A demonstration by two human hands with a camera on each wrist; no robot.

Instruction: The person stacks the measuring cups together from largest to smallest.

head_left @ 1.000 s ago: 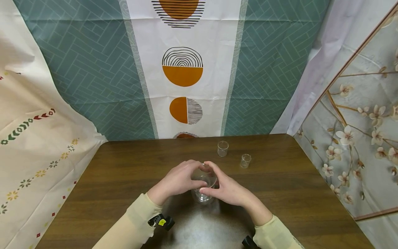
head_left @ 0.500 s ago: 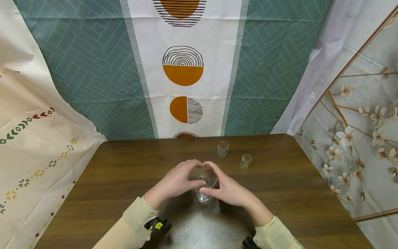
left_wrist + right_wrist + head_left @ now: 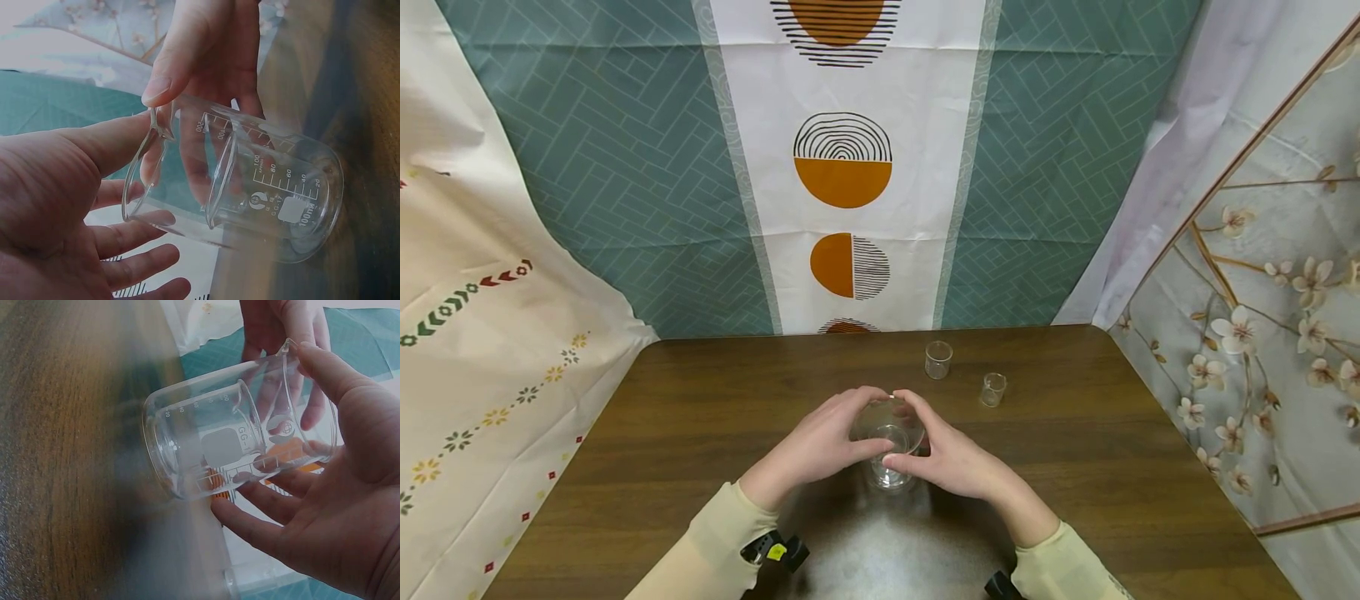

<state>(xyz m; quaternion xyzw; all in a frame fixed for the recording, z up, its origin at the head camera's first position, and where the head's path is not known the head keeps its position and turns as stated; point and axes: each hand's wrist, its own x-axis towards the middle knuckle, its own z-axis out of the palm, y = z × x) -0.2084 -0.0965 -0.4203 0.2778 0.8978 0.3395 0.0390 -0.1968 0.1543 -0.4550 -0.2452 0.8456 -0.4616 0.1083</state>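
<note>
A large clear glass beaker (image 3: 867,427) stands upright on the table, with a smaller 100 ml beaker (image 3: 294,175) nested inside it. My right hand (image 3: 951,454) holds the large beaker at its upper side, thumb at the rim by the spout and fingers round the far wall, as the right wrist view shows. On the other side, my left hand (image 3: 827,442) is spread around the rim, its fingers loosely extended. Its thumb (image 3: 119,140) lies close to the spout; whether it touches the glass, I cannot tell.
Two little glass beakers stand farther back on the wooden table (image 3: 700,417): one small beaker (image 3: 937,360) near the back edge, and a tinier beaker (image 3: 993,389) to its right. Patterned cloths hang behind and at both sides.
My left hand has eased slightly leftward, widening its gap from the beaker's wall, and its forearm has shifted left. My right hand and both nested beakers have stayed in place.
</note>
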